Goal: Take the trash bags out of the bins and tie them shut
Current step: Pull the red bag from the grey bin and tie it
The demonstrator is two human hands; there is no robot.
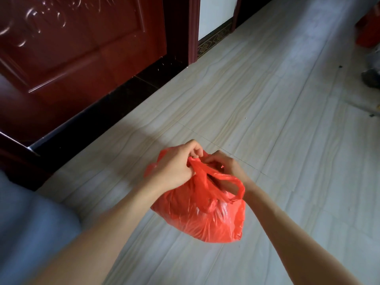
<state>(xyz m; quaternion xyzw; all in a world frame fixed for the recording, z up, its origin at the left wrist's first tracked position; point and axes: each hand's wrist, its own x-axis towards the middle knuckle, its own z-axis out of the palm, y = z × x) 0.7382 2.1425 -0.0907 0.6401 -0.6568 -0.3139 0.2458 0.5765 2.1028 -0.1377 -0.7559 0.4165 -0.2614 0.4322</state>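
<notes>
Here the left hand is closed tight on one red handle of the trash bag. The fingers curl over the top of that handle and pinch it. Just beside it, the right hand is closed too, and its fingertips grip the other part of the bag top. The two hands almost touch each other above the bag. A loop of the other handle hangs down by the right wrist. The bag is red and shiny, with a full, round belly. It sits low over the pale floor, in the middle of the view. Behind the hands, at the top left, stands a dark red door. A soft blue thing shows at the left edge, too blurry to tell what it is.
</notes>
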